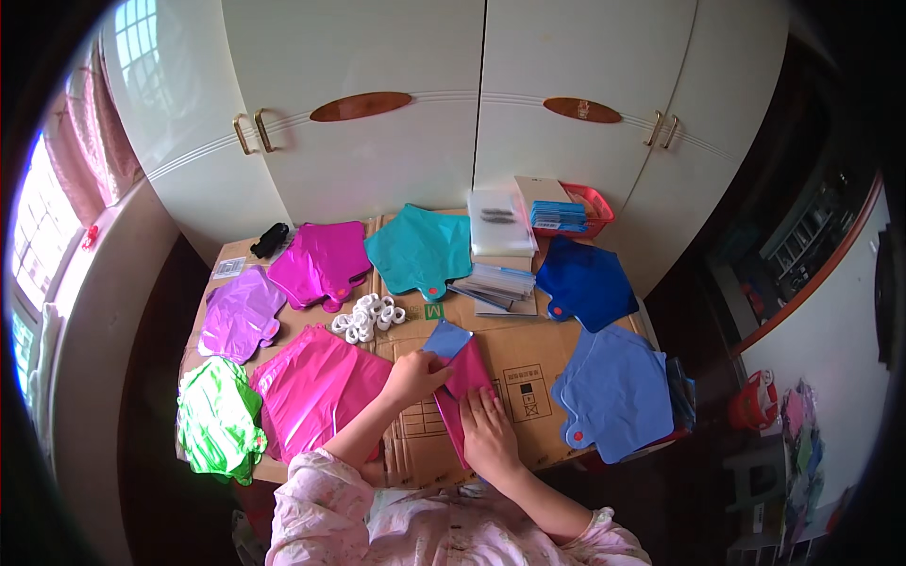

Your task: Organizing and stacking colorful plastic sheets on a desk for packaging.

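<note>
In front of me on the cardboard lies a narrow folded strip of foil balloons, a pink foil balloon with a light-blue foil piece showing at its far end. My left hand is closed at the strip's left edge, thumb and fingers pinching the foil near where the pink and blue meet. Flat across the near half rests my right hand, fingers stretched out and pressing on the pink foil. Beyond my left hand sits a small pile of white rings.
Flat foil balloons surround the cardboard: green, pink, lilac, magenta, teal, dark blue and light blue. Clear plastic sleeves and a red basket stand by the white cabinet.
</note>
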`<state>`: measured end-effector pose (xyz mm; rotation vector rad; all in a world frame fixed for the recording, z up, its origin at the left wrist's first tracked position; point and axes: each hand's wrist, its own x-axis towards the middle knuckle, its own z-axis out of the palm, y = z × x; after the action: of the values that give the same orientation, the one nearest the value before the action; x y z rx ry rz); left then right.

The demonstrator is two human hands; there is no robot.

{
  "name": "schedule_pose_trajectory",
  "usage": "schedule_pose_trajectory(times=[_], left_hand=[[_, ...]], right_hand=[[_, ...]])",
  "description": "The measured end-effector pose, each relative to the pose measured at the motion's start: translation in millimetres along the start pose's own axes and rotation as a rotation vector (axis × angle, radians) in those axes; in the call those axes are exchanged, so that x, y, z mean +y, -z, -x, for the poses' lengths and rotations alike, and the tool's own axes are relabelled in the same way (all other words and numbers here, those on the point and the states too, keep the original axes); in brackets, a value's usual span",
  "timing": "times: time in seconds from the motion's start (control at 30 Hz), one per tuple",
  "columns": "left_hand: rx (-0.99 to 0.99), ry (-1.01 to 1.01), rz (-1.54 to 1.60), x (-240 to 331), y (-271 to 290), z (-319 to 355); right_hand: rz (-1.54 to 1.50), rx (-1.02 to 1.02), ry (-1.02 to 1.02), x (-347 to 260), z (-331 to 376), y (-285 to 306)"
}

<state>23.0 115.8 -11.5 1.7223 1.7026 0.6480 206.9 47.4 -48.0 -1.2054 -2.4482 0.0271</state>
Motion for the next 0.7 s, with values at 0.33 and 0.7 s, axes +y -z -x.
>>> schedule_pose_trajectory(times=[0.33, 0.7], left_hand=[[-0.028, -0.043, -0.222, -13, -8, -15], [-0.066, -0.042, -0.257, -11, -5, -21]], right_hand=[[0.069, 0.026, 0.055, -1, 0, -2], [0.066, 0.029, 0.052, -2, 1, -2]])
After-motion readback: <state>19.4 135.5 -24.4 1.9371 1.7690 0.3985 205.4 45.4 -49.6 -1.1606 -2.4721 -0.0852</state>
